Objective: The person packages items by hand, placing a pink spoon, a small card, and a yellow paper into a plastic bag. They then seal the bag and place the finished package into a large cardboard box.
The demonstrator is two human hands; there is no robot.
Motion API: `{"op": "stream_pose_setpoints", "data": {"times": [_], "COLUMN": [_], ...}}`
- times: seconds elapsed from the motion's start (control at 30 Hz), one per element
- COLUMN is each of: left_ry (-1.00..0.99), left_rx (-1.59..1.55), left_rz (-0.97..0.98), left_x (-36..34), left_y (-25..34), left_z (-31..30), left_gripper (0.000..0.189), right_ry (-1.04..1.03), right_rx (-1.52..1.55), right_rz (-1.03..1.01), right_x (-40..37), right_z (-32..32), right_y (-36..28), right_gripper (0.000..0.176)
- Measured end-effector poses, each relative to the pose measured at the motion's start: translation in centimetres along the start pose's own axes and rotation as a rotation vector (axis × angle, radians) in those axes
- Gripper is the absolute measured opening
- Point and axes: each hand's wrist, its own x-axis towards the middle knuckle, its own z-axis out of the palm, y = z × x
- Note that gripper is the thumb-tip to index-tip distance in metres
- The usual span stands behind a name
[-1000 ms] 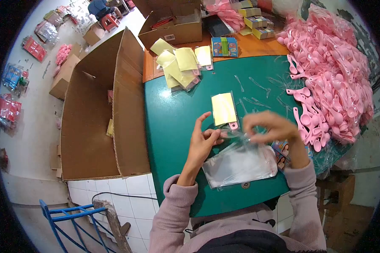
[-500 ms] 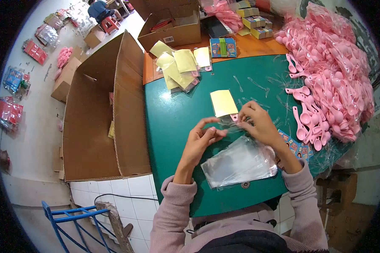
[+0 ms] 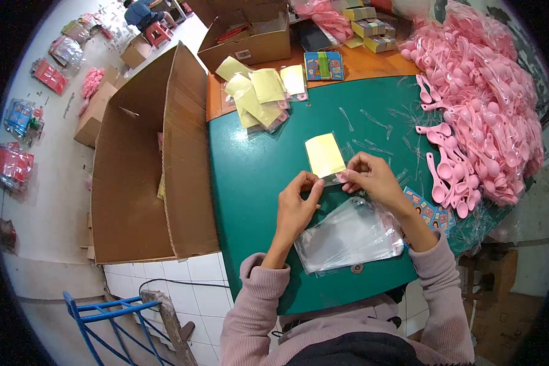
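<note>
A clear plastic bag with a yellow card (image 3: 325,154) inside lies on the green table, its lower end toward me. My left hand (image 3: 299,207) is closed, thumb and finger pinching the bag's lower left corner. At the lower right corner, my right hand (image 3: 375,180) pinches the bag's edge, with a bit of pink spoon (image 3: 340,177) showing by its fingertips. Just below both hands rests a stack of clear plastic bags (image 3: 348,241). Blue printed cards (image 3: 430,210) lie partly behind my right wrist.
A large heap of pink spoons (image 3: 476,110) fills the right side. Filled bags with yellow cards (image 3: 259,100) lie at the far left of the table. An open cardboard box (image 3: 189,152) stands along the left edge. Another person (image 3: 141,15) sits in the background.
Both hands have closed on the bag's lower end, where the fingers were looser before. The lower flap, raised and crumpled earlier, now lies flatter.
</note>
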Motion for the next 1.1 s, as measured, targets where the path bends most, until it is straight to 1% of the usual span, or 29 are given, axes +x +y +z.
{"op": "stream_pose_setpoints", "data": {"times": [0.07, 0.13, 0.17, 0.3, 0.37, 0.5, 0.57, 0.6, 0.67, 0.7, 0.73, 0.8, 0.83, 0.87, 0.9, 0.93, 0.97, 1.0, 1.07, 1.1], "left_ry": [0.041, 0.066, 0.093, 0.136, 0.087, 0.029, -0.056, -0.054, -0.110, -0.133, -0.088, 0.230, 0.268, 0.164, 0.057, -0.095, -0.177, -0.154, -0.106, -0.102], "left_rx": [-0.037, -0.068, -0.096, -0.207, -0.238, -0.221, -0.209, -0.209, -0.308, -0.207, -0.204, 0.060, 0.283, 0.355, 0.431, 0.352, 0.380, 0.402, 0.525, 0.520], "left_rz": [-0.109, -0.079, -0.045, -0.082, -0.110, -0.111, -0.092, -0.088, -0.044, -0.043, 0.100, 0.322, 0.282, 0.330, 0.378, 0.344, 0.322, 0.340, 0.433, 0.434], "left_x": [0.0, 0.1, 0.1, 0.0, 0.0, 0.2, 0.4, 0.7, 1.9, 2.5, 3.7, 5.4, 4.8, 3.6, 2.2, 0.7, -0.7, -1.7, -1.9, -1.5], "left_y": [0.2, -0.4, -0.6, -0.3, -0.3, -0.6, -0.5, -0.5, -0.3, 0.4, -0.2, 2.0, 2.0, 1.9, 1.7, 1.9, 2.3, 2.1, 1.3, 0.9], "left_z": [0.1, 0.2, 0.3, 0.2, 0.2, -0.1, -0.4, -0.5, -0.7, -1.3, -1.6, -2.4, -2.5, -2.2, -1.5, -0.1, 1.2, 2.6, 3.9, 4.0], "left_gripper": [0.013, 0.014, 0.016, 0.015, 0.012, 0.014, 0.025, 0.025, 0.037, 0.041, 0.042, 0.045, 0.041, 0.037, 0.034, 0.031, 0.033, 0.035, 0.035, 0.035], "right_ry": [0.042, 0.126, 0.125, 0.121, 0.119, 0.096, 0.094, 0.080, 0.074, 0.136, 0.192, 0.683, 0.658, 0.629, 0.630, 0.627, 0.622, 0.624, 0.525, 0.444], "right_rx": [0.023, -0.024, -0.024, -0.104, -0.132, -0.147, -0.158, -0.191, -0.226, -0.524, -0.822, -1.496, -1.543, -1.578, -1.572, -1.578, -1.586, -1.585, -1.551, -1.487], "right_rz": [-0.021, -0.063, -0.063, -0.065, -0.057, -0.099, -0.103, -0.069, -0.040, -0.248, -0.453, -0.314, -0.137, 0.042, 0.041, 0.044, 0.053, 0.061, -0.055, -0.092], "right_x": [0.1, 0.1, 0.1, -0.1, -0.1, 0.0, -0.1, -0.2, -0.2, -0.1, -0.4, -2.7, -3.2, -3.5, -3.2, -2.4, -2.0, -1.9, -1.9, -2.3], "right_z": [0.3, 0.5, 0.6, 0.9, 0.9, 0.9, 0.6, 0.5, -0.7, -2.5, -4.4, -9.0, -9.9, -10.5, -11.4, -12.2, -12.6, -12.7, -12.8, -12.7], "right_y": [0.4, 0.5, 0.4, 0.1, 0.1, 0.7, 0.7, 0.4, -0.5, -1.0, -1.6, -2.9, -2.9, -2.8, -2.0, -0.7, 0.1, 0.2, 0.2, -0.4], "right_gripper": [0.016, 0.020, 0.020, 0.024, 0.024, 0.031, 0.034, 0.036, 0.038, 0.036, 0.034, 0.027, 0.023, 0.019, 0.019, 0.018, 0.017, 0.017, 0.015, 0.013]}}
